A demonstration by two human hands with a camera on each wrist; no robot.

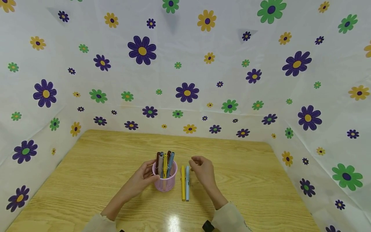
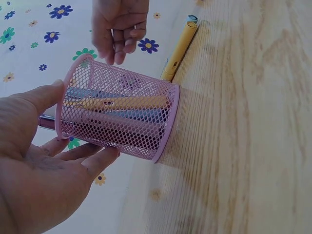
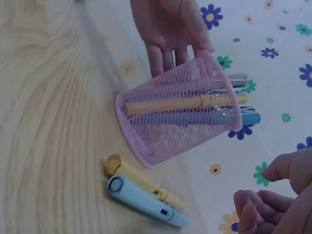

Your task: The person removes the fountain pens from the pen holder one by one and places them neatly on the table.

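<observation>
A pink mesh pen cup [image 1: 165, 182] stands on the wooden table [image 1: 249, 180] with several pens upright in it. My left hand [image 1: 149, 172] holds the cup from its left side, thumb at the rim and fingers along the wall; the left wrist view shows this hold on the cup [image 2: 117, 114]. Just right of the cup a yellow pen [image 1: 183, 185] and a light blue pen [image 1: 187, 185] lie side by side. My right hand [image 1: 198, 164] hovers above their far ends, fingers loosely curled and holding nothing. The right wrist view shows both pens [image 3: 141, 183] beside the cup [image 3: 180, 114].
White sheets printed with purple, yellow and green flowers [image 1: 185, 64] wall in the table at the back and on both sides. Bare wood lies to the left of the cup, to the right of my right hand and towards the near edge.
</observation>
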